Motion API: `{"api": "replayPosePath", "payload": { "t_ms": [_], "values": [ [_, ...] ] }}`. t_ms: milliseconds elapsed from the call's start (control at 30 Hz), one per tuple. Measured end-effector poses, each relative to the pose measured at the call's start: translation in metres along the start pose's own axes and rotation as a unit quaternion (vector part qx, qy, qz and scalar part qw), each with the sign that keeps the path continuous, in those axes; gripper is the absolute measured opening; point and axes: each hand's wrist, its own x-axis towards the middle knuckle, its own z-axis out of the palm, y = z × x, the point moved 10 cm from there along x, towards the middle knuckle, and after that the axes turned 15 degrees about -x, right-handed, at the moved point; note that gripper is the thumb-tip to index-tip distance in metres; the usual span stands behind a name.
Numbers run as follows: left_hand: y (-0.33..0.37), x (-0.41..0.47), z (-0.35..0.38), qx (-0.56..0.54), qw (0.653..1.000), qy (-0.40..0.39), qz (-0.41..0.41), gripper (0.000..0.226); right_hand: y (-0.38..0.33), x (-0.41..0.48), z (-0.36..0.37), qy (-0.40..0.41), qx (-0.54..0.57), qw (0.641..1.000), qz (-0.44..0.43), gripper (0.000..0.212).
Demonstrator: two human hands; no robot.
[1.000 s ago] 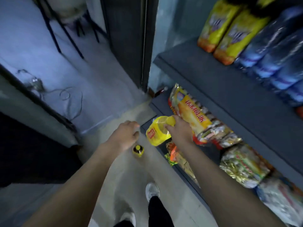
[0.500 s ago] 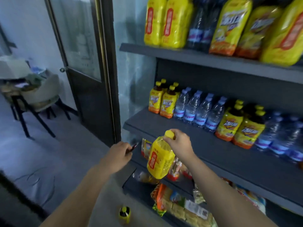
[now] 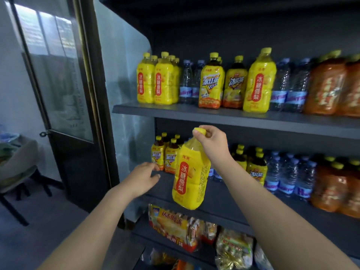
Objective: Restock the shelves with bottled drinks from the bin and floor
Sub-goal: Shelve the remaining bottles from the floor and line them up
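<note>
while the right hand (image 3: pixel 212 142) pinches the yellow bottle (image 3: pixel 191 178) by its cap (image 3: pixel 199 131) with curled fingers (image 3: pixel 206 132), the left hand (image 3: pixel 143 179) hovers relaxed and empty before the middle shelf (image 3: pixel 222 201).

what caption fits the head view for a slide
Restocking: the right hand holds a yellow bottle by its cap before stocked shelves

The held yellow bottle (image 3: pixel 191 178) reads 冰糖雪梨 down a red oval; the upper-shelf yellow bottles (image 3: pixel 155 84) at eleven o'clock read the same; the tea bottles (image 3: pixel 211 84) at one o'clock read 冰红茶; water-bottle labels (image 3: pixel 278 96) too blurred
</note>
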Motion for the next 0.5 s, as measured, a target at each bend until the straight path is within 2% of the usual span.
{"api": "replayPosePath", "payload": {
  "t_ms": [233,500],
  "values": [
    [0.060,0.042,-0.031,0.035,0.998,0.027,0.047,0.035,-0.053,0.040,-0.056,0.025,0.068,0.996,-0.057,0.038],
    [0.121,0.085,-0.052,0.036,0.992,0.051,0.107,0.033,-0.114,0.078,-0.111,0.051,0.072,0.988,-0.127,0.030]
  ]
}}
